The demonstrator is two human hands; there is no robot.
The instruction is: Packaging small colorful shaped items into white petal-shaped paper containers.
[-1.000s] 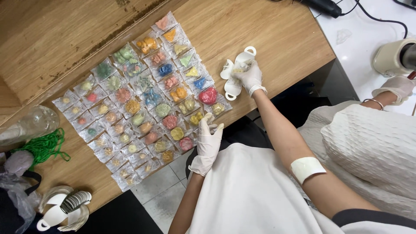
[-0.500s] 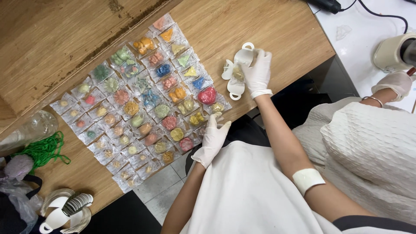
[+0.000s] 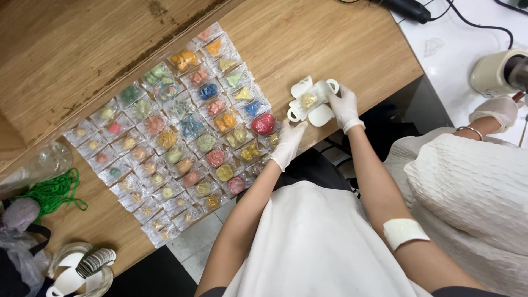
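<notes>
Both my hands wear white gloves. My right hand [image 3: 344,106] grips a white hinged plastic mould [image 3: 312,100] lying on the wooden table [image 3: 308,38] near its front edge, with something yellowish inside. My left hand [image 3: 287,144] reaches toward the mould, fingers together, its tips just beside it and next to a red piece in a clear packet [image 3: 263,124]. To the left, many small clear packets [image 3: 176,132] with colourful shaped pieces lie in neat rows.
Another person in white with a gloved hand [image 3: 494,111] sits at right beside a beige machine [image 3: 498,71] and black cables [image 3: 410,8]. A green cord [image 3: 52,192], a clear bottle [image 3: 47,162] and more white moulds [image 3: 77,269] lie at the left.
My left hand rose from the table's edge up toward the mould. My right hand stayed on the mould, shifting it slightly.
</notes>
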